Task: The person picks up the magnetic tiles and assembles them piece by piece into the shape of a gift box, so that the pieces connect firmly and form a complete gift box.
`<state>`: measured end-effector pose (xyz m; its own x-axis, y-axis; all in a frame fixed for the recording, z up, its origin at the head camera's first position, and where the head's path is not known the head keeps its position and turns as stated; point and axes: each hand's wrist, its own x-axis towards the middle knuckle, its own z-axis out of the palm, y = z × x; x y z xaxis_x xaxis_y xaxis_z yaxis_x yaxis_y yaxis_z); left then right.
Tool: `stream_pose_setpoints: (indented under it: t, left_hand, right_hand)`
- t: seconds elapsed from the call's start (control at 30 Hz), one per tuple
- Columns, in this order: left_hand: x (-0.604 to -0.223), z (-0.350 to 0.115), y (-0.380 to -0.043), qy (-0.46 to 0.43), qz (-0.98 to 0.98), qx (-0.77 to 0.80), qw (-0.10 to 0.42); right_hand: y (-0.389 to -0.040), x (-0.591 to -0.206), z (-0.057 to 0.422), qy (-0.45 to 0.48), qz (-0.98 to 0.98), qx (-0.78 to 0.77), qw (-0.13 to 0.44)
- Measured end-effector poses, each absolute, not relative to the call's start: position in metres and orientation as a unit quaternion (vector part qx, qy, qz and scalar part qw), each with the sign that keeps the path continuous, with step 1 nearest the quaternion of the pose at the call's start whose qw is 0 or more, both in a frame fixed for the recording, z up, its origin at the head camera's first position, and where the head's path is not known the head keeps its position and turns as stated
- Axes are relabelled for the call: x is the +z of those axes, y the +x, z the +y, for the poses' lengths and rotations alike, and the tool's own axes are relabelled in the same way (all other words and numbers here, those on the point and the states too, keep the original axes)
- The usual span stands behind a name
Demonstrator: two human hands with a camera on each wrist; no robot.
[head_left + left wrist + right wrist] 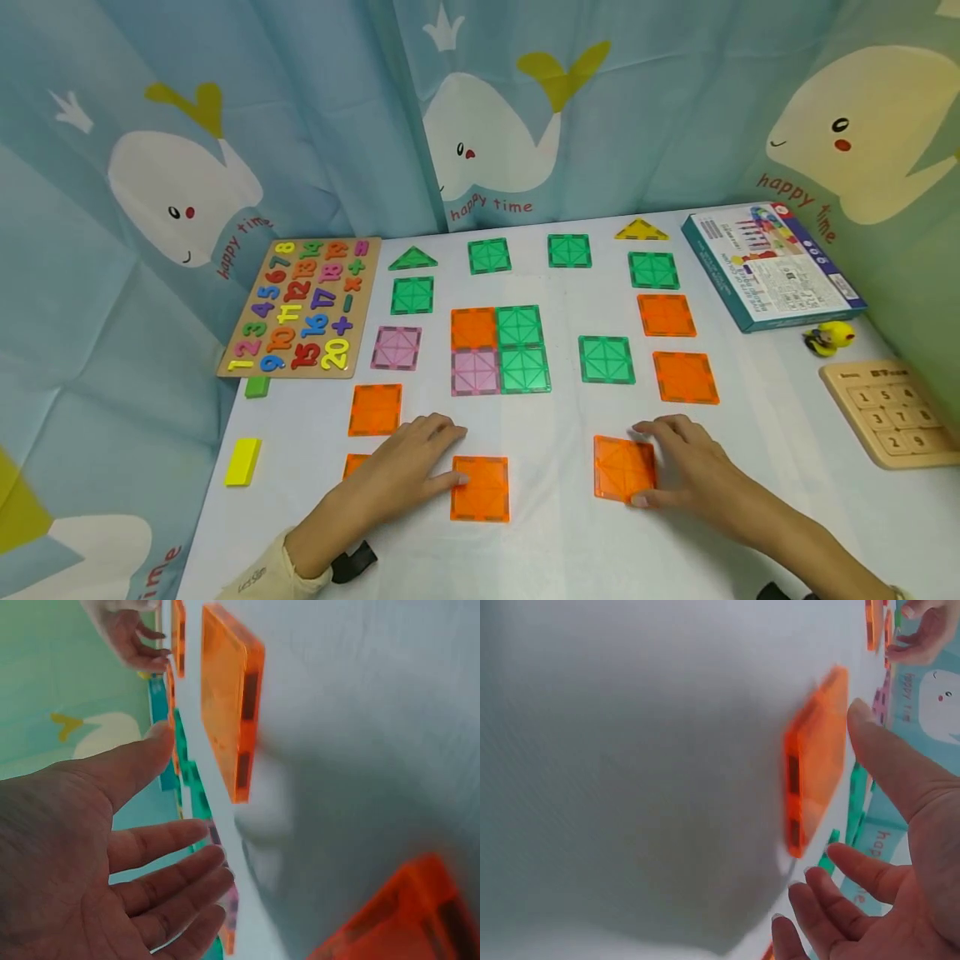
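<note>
My left hand (412, 462) hovers by an orange square magnetic tile (480, 490), its thumb tip over the tile's left edge. In the left wrist view the fingers are spread and hold nothing. My right hand (690, 462) is beside another orange square tile (622, 469), which lies slightly turned. The thumb is at that tile's lower right corner; whether it touches is unclear. In the right wrist view its fingers (817, 907) are apart, with nothing gripped. Farther back, a two-by-two block joins one orange tile (473, 329), one pink tile (475, 372) and two green tiles (524, 369).
Single tiles curve around the block, including a pink square (396, 347), a green square (606, 360) and a yellow triangle (641, 230). A number board (363, 317) lies at left, above a yellow block (243, 462). At right are a box (772, 267), a duck toy (828, 337) and a wooden puzzle (892, 446).
</note>
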<state>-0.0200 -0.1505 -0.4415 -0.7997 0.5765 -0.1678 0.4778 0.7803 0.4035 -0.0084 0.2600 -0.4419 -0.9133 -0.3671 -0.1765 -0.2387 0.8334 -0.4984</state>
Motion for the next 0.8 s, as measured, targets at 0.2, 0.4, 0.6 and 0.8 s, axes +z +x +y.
stream_pose_setpoints:
  t: [0.2, 0.4, 0.6, 0.8]
  left_hand:
    - [-0.443, -0.144, -0.005, 0.282, 0.927, 0.173, 0.175]
    - [-0.449, -0.14, 0.0, 0.296, 0.929, 0.151, 0.162]
    - [-0.448, -0.139, 0.003, 0.293, 0.933, 0.132, 0.163]
    - [-0.45, -0.139, 0.006, 0.289, 0.937, 0.119, 0.159]
  right_hand:
    - [0.0, -0.452, 0.257, -0.176, 0.954, -0.22, 0.1]
    - [0.002, -0.454, 0.253, -0.176, 0.955, -0.217, 0.1]
    - [0.0, -0.452, 0.248, -0.179, 0.956, -0.211, 0.097]
    - [-0.004, -0.452, 0.243, -0.194, 0.956, -0.207, 0.077]
